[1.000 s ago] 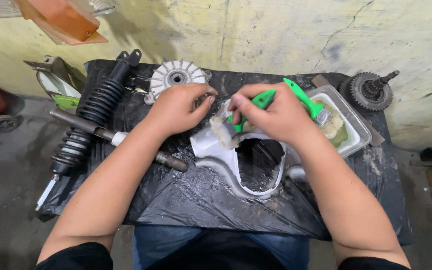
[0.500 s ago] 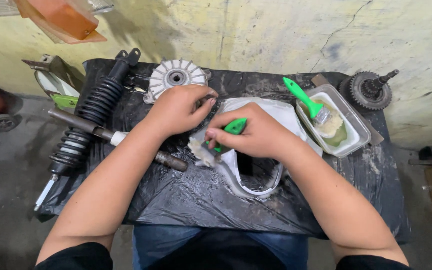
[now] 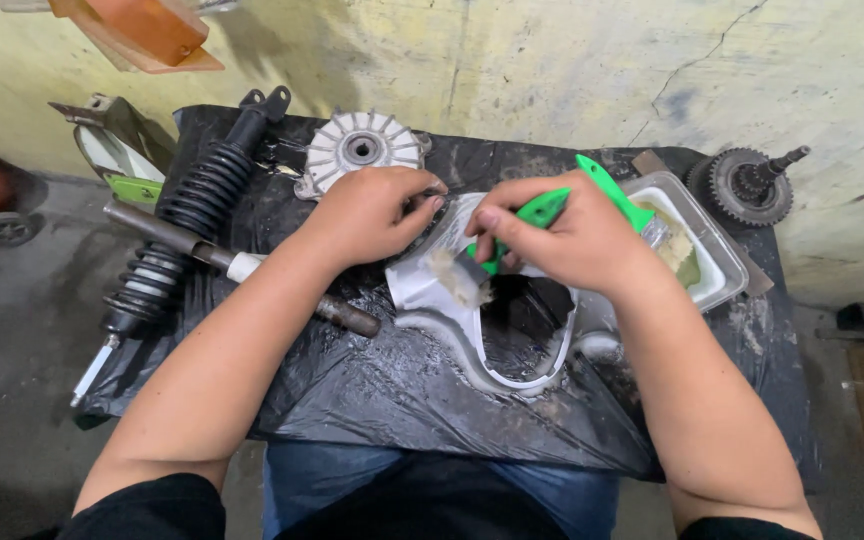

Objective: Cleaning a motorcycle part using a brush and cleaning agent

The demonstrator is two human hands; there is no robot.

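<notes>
we're brushing the white cover (image 3: 472, 330) on the black sheet (image 3: 372, 390), nearest us on the table. right hand (image 3: 577, 235) is wrapped tight round the green brush (image 3: 537, 212); its bristles (image 3: 462, 282) sit on the cover's upper-left face, just below and left of the knuckles. left hand (image 3: 372, 212) is curled over the cover's top-left edge, pinning it; fingers are closed on the edge, though we can't see how far under they hook.

to do this well, our judgement: keep the left hand pressing so the thin cover doesn't skate on the slick sheet, work short strokes away from the pinning fingers, keep the bristles flat, not the ferrule.

so the cover lies under and between both hands, touching both the left fingers and the brush tip.

further out: rod (image 3: 252, 268) and spring shock (image 3: 192, 215) to the left, finned hub (image 3: 362, 150) behind the left hand, tray (image 3: 712, 255) with a second green brush (image 3: 617, 195) just beyond the right hand, gear (image 3: 747, 185) at the far right corner.
</notes>
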